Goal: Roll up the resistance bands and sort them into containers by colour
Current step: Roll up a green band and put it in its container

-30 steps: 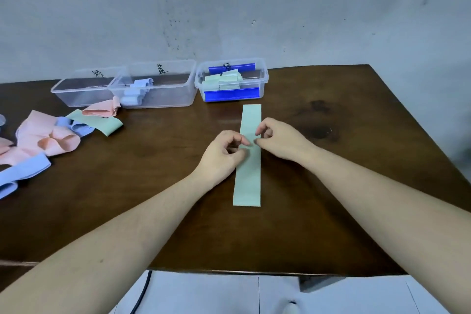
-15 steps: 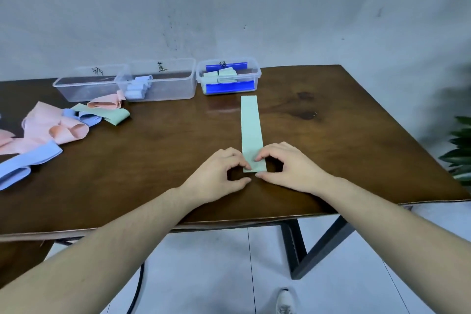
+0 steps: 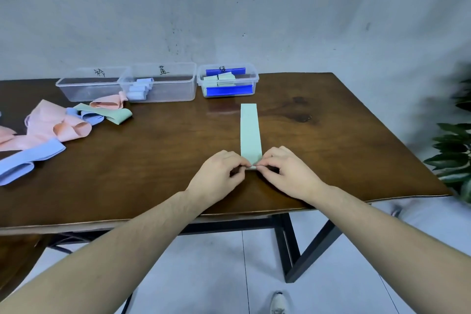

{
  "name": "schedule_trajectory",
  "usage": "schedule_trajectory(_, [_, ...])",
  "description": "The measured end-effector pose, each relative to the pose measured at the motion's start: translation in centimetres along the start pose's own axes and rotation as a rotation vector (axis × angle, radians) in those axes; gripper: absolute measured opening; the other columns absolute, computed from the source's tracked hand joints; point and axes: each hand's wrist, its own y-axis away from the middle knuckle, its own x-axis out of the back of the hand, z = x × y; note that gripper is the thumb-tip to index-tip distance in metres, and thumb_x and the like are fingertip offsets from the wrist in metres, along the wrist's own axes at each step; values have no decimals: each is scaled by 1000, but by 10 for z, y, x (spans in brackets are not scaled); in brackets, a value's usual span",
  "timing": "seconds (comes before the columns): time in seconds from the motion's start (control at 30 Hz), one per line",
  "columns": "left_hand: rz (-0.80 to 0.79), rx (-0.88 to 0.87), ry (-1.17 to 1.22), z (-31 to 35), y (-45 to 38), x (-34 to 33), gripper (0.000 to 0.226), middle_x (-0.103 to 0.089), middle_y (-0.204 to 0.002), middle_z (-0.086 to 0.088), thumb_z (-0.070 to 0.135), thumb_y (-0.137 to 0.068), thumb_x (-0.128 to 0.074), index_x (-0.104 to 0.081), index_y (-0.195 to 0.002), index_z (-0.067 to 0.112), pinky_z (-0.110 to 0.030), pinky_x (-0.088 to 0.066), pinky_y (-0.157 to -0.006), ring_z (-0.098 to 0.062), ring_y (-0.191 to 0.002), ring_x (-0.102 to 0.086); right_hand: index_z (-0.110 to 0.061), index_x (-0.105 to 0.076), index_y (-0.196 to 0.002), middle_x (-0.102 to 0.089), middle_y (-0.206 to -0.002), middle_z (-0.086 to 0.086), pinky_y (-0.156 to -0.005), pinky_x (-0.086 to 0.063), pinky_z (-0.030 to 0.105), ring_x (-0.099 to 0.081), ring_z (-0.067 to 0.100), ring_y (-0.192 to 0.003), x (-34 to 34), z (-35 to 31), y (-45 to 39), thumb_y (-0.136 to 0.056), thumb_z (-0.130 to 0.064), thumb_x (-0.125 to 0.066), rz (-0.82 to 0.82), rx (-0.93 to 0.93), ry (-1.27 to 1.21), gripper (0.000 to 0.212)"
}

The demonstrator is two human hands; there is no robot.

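Note:
A pale green resistance band (image 3: 249,130) lies flat on the brown table (image 3: 165,160), running away from me. My left hand (image 3: 219,176) and my right hand (image 3: 288,173) pinch its near end from either side, fingertips meeting on the edge. At the back stand three clear containers: the left container (image 3: 89,86) looks empty, the middle container (image 3: 163,84) holds light blue rolls, and the right container (image 3: 229,83) with blue clips holds green rolls.
A loose heap of pink, blue and green bands (image 3: 58,130) covers the table's left side. A potted plant (image 3: 456,145) stands beyond the right edge. The table's front edge runs just below my wrists.
My hands slid from the band's middle down to its near end and now pinch that end. The view pulled back, showing the table's front edge and floor.

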Motion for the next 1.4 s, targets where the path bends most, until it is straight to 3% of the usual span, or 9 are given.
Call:
schedule_trajectory(0.2, [-36,12,38,5,11,-1,17,-66,-94,18,16,-91,-66,-74,-103,25,-5,-36,-79,-1,-85,-51,-28,-75,-110,-63,-93,-19,-75,-40,10,-54,-6,-87,3,-3,11,-97,-29,-64,-36,-124,-143,17])
schedule_trajectory(0.33, [-59,50,65,7,9,-2,14,-60,-89,17,21,-91,-67,-72,-104,25,-14,-43,-78,-5,-83,-55,-31,-72,-101,-66,-88,-15,-74,-50,19,-59,2,-83,3,-5,9,-96,-28,-65,-39,-155,-194,8])
schedule_trajectory(0.5, [-47,81,43,6,5,-6,14,-54,-93,18,20,-95,-64,-73,-106,22,-4,-36,-72,3,-78,-52,-30,-66,-93,-59,-82,-9,-68,-47,20,-54,8,-75,1,-5,8,-96,-25,-65,5,-146,-146,6])
schedule_trajectory(0.83, [-80,92,-41,10,4,-5,24,-56,-107,9,32,-95,-65,-72,-114,19,-14,-39,-80,-4,-80,-47,-25,-70,-96,-60,-90,-8,-72,-50,22,-58,9,-80,-2,-6,5,-96,-27,-64,13,-170,-92,6])
schedule_trajectory(1.07, [-86,89,-36,8,6,-5,25,-54,-105,9,32,-99,-57,-72,-112,16,-14,-36,-77,-6,-76,-46,-27,-73,-103,-54,-106,-19,-91,-43,16,-48,4,-104,-5,-3,11,-91,-32,-73,20,-38,-39,13])
schedule_trajectory(1.27, [-76,107,42,4,6,-7,20,-58,-98,12,30,-97,-61,-74,-109,20,-6,-36,-70,7,-77,-50,-27,-74,-112,-62,-96,-20,-77,-38,9,-51,-7,-93,-3,-7,12,-95,-32,-68,20,-66,-84,19])
schedule_trajectory(1.4, [-43,110,89,3,5,-6,16,-58,-90,13,21,-96,-63,-71,-109,22,-8,-35,-70,6,-78,-50,-27,-73,-109,-64,-93,-18,-71,-40,12,-54,-4,-83,-3,-6,9,-95,-27,-68,30,-117,-182,14])
